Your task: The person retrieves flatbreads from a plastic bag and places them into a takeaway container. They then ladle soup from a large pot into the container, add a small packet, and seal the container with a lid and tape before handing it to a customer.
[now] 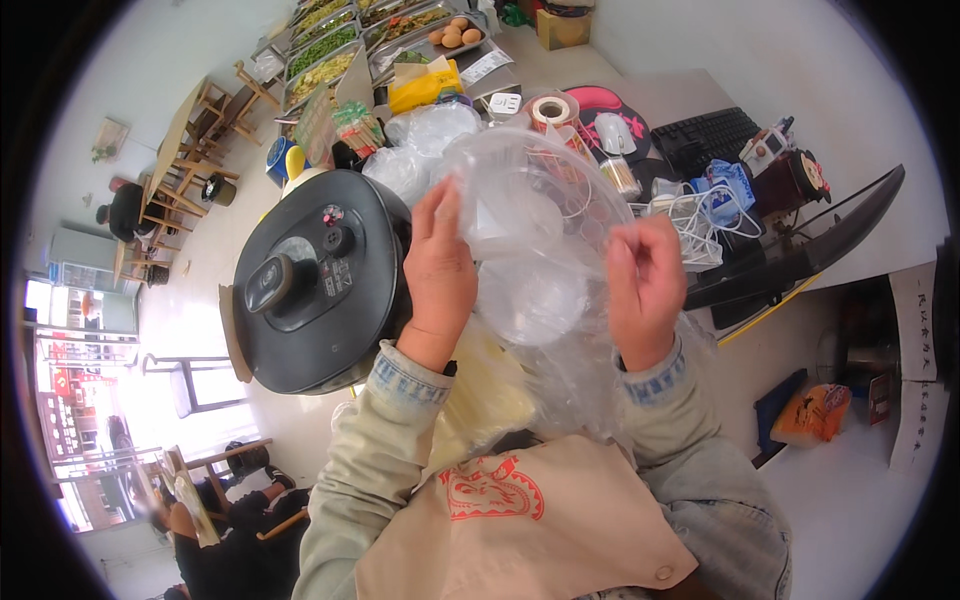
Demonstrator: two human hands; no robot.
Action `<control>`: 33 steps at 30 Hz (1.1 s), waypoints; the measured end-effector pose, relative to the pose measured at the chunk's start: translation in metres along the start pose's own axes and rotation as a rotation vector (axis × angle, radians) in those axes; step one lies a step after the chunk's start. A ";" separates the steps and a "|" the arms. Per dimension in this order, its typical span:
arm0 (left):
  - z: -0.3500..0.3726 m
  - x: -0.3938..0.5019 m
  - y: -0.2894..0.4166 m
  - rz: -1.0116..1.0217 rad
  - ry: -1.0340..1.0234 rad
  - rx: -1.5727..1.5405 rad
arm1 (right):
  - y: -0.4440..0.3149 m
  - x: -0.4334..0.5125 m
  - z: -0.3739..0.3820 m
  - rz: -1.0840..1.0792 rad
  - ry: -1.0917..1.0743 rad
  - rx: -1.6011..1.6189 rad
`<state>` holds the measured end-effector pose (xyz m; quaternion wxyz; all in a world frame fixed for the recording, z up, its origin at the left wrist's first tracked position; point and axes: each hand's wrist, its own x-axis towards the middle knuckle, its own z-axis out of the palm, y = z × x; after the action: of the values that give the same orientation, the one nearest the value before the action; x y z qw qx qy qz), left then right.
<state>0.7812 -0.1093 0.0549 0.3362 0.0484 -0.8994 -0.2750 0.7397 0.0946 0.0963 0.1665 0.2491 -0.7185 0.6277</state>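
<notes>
Between my two hands, a clear plastic bag (540, 150) is spread, blurred by motion. My left hand (442, 262) pinches its left edge, just right of the black lid of an electric pressure cooker (322, 277). The fingers of my right hand (646, 285) are curled at the bag's right edge. Below and behind the thin film is a round clear plastic container or lid (532, 300); whether it is inside the bag I cannot tell. More crumpled clear bags (427, 135) lie beyond my left hand. Yellowish plastic bags (487, 382) hang near the apron (525, 517).
Metal food trays (322, 64) and a tray of eggs (454, 34) stand at the top. A tape roll (553, 111), mouse (615, 133), keyboard (705, 139), white cables (697, 217) and monitor (825, 240) crowd the right. People (135, 210) sit at wooden tables on the left.
</notes>
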 end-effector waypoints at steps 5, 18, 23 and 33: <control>0.002 0.005 0.008 0.307 -0.878 0.792 | -0.010 -0.036 -0.044 -0.288 -0.138 0.007; 0.152 0.096 0.077 0.190 -0.690 -0.128 | 0.002 -0.098 -0.120 -0.094 -0.343 -0.016; 0.253 0.093 0.044 -0.089 -0.853 -0.117 | 0.007 -0.109 -0.132 -0.060 -0.347 -0.054; 0.342 0.089 0.040 -0.183 -0.826 -0.146 | 0.018 -0.120 -0.141 0.080 -0.301 -0.088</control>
<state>0.5007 0.0583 -0.0858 -0.0756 -0.0102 -0.9288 -0.3627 0.8171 0.2526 0.0373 0.0426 0.3042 -0.7713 0.5574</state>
